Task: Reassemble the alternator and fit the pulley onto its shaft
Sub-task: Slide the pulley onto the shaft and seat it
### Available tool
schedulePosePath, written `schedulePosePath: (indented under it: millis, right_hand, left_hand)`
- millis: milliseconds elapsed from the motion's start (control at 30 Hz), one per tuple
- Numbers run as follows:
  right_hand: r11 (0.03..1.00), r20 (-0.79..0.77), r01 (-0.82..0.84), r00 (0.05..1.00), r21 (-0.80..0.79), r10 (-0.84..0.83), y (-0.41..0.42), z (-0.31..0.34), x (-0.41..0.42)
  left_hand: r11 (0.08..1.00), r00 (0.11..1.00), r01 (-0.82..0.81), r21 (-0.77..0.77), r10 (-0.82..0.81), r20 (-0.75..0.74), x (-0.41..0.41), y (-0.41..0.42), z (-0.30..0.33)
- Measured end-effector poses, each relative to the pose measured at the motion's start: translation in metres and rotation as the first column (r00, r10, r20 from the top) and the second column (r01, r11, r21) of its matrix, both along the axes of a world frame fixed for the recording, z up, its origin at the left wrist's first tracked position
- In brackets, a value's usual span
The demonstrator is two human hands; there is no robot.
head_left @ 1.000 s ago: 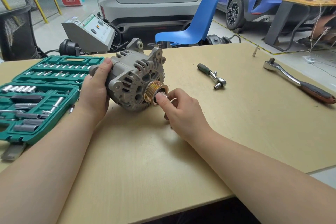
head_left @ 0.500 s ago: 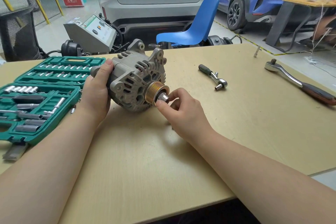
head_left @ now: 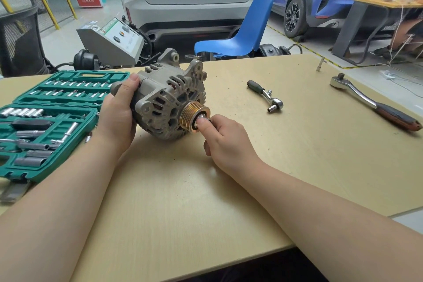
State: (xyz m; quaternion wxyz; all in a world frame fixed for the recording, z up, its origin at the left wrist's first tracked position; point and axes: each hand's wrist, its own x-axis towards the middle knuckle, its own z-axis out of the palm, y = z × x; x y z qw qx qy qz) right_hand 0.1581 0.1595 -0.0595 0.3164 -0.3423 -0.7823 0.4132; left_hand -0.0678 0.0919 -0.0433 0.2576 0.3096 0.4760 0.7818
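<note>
Right fingertips (head_left: pixel 202 124): a small silver nut (head_left: pixel 202 118) is pinched at the pulley's centre; only its shiny rim is seen, the rest is hidden by the thumb.
Right hand (head_left: pixel 225 142): fingers are curled inward, with thumb and forefinger closed on the nut; the heel is held near the desk (head_left: pixel 206 201), but contact cannot be told.
Pulley (head_left: pixel 191 115): brass-coloured, with fine ribbed grooves round it and a flat outer flange; it is seated on the alternator's front face and turned toward the right hand.
Alternator (head_left: pixel 168 101): a grey cast housing with rows of vent slots, copper windings glimpsed through them, and mounting ears with holes along the top; it is propped on edge near the middle of the desk, closer to the far edge than the near one.
Left hand (head_left: pixel 117 117): the rear of the alternator is gripped, with the thumb laid over the top of the housing and the fingers wrapped behind, out of view.
Socket set (head_left: pixel 43 119): a green case is laid open at the desk's left edge, just beside the left hand, with sockets and bits held in its slots.
Small ratchet (head_left: pixel 266 95): laid right of the alternator, well apart from it.
Large ratchet (head_left: pixel 373 103): laid near the desk's right edge, its dark handle pointed toward the near side.
</note>
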Motion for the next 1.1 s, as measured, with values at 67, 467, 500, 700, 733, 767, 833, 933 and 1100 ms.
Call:
schedulePosePath:
  millis: [67,467,500,700,733,767,833,933,1100]
  right_hand:
    - [0.998,-0.026,-0.008,1.000,-0.061,0.007,0.000,0.002,-0.002]
    - [0.986,-0.069,-0.019,0.998,-0.168,0.008,-0.003,0.004,0.000]
    - [0.988,-0.066,-0.015,0.998,-0.155,0.005,-0.003,0.004,0.001]
    - [0.994,-0.120,0.023,0.992,-0.103,-0.036,-0.003,0.006,0.010]
    - [0.996,-0.137,0.045,0.989,-0.073,-0.054,-0.002,0.006,0.013]
    - [0.996,-0.163,0.074,0.983,-0.042,-0.080,-0.001,0.006,0.015]
    - [0.990,-0.233,0.142,0.963,0.009,-0.136,0.002,0.006,0.021]
    - [0.977,-0.348,0.214,0.916,0.003,-0.200,0.009,0.007,0.025]
    - [0.955,-0.376,0.295,0.884,-0.013,-0.278,0.029,0.006,0.027]
  left_hand:
    - [1.000,1.000,0.001,0.006,-0.001,0.002,-0.001,0.001,0.000]
    - [1.000,1.000,0.012,0.009,-0.012,-0.002,-0.001,0.000,-0.002]
    - [1.000,1.000,0.011,0.011,-0.011,0.001,0.000,-0.001,-0.002]
    - [1.000,1.000,-0.002,0.010,0.002,0.017,0.002,0.000,-0.002]
    - [1.000,1.000,0.001,0.011,-0.002,0.017,0.002,0.000,-0.002]
    - [1.000,1.000,0.002,0.014,-0.002,0.015,0.002,0.000,-0.002]
    - [1.000,1.000,-0.005,0.024,0.005,0.018,0.001,0.000,-0.003]
    - [1.000,1.000,-0.014,0.024,0.014,0.026,-0.001,0.001,-0.005]
    - [1.000,1.000,-0.026,0.007,0.026,0.016,-0.003,0.002,-0.006]
